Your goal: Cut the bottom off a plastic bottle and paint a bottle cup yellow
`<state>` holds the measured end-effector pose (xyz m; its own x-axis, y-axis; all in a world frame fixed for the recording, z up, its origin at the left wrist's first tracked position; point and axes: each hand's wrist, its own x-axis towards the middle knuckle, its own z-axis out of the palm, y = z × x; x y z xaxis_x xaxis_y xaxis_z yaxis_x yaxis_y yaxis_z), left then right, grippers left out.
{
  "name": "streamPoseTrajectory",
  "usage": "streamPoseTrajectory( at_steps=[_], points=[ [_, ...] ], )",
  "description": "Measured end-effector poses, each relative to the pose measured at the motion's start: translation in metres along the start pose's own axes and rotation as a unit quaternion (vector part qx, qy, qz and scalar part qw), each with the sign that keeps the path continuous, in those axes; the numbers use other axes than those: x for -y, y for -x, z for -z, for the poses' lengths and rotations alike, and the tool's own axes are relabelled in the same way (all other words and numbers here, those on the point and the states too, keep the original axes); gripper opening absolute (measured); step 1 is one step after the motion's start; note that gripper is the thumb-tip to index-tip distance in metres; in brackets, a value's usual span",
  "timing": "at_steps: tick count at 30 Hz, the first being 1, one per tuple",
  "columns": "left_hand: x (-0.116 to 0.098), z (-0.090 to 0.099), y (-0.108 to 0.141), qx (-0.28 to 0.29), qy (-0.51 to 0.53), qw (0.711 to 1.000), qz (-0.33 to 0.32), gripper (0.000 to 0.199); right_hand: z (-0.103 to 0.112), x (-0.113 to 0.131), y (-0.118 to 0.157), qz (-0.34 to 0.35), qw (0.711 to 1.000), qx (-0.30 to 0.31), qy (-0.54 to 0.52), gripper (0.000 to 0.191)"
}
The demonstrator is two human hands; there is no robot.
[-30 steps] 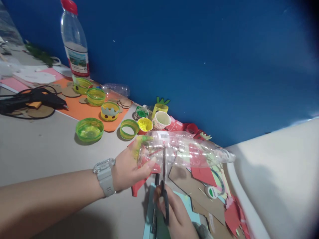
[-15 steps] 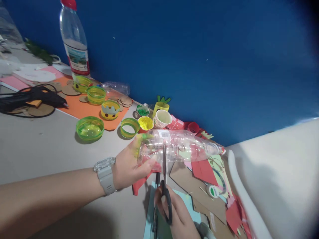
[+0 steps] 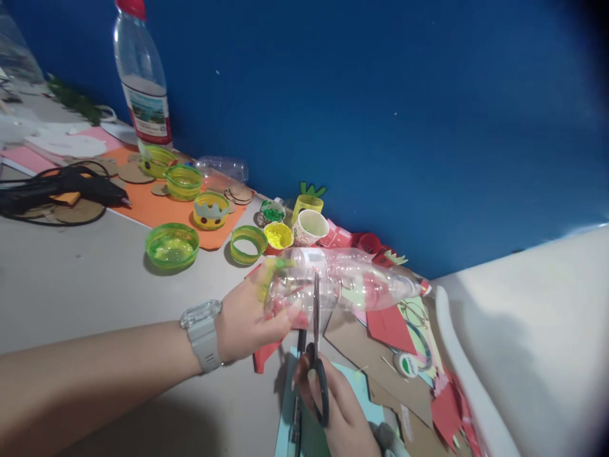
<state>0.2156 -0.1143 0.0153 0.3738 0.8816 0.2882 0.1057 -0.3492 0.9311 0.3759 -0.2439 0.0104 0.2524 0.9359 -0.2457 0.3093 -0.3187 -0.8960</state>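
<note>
A clear plastic bottle (image 3: 364, 279) lies on its side in the air above the table, its neck pointing right. My left hand (image 3: 257, 317) is wrapped round its base end, with yellow-green paint on the fingers and a grey watch on the wrist. Black-handled scissors (image 3: 316, 317) are in my right hand (image 3: 340, 406), fingers in the loops. Their blades point away from me and lie against the bottle's middle, near its white label (image 3: 313, 257). Whether the blades have gone through the plastic I cannot tell.
Green-and-yellow painted rings (image 3: 248, 245) and a painted bowl (image 3: 172, 246) stand left of the bottle. Cups of yellow paint (image 3: 278, 235) and green paint (image 3: 272, 213) sit behind. A glue gun (image 3: 71, 189) lies far left. Cardboard (image 3: 375, 355) and red paper scraps (image 3: 392, 327) cover the right side.
The bottle and both hands have shifted very slightly to the right. The scissors stay at the bottle's middle; both grips look the same.
</note>
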Motion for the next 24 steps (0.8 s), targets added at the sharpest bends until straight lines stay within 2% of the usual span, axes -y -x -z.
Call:
streamPoseTrajectory(
  at_steps=[3,13,17,24],
  points=[
    [0.002,-0.0003,0.0014,0.009,-0.025,1.0,0.002,0.04,-0.001,-0.0011,0.0009,-0.004,1.0,0.0,-0.001,0.063],
    [0.0035,-0.0021,0.0023,0.023,-0.006,1.0,0.009,0.045,-0.0023,0.0001,0.0032,0.016,0.998,-0.03,0.056,0.062],
    [0.0035,-0.0014,0.0018,0.019,-0.017,1.0,0.013,0.039,-0.0017,-0.0036,0.0031,0.015,0.998,-0.034,0.054,0.063],
    [0.0003,0.0004,-0.0006,0.022,0.001,1.0,0.005,0.042,-0.0035,-0.0067,0.0041,-0.004,0.999,-0.041,0.006,0.061]
  ],
)
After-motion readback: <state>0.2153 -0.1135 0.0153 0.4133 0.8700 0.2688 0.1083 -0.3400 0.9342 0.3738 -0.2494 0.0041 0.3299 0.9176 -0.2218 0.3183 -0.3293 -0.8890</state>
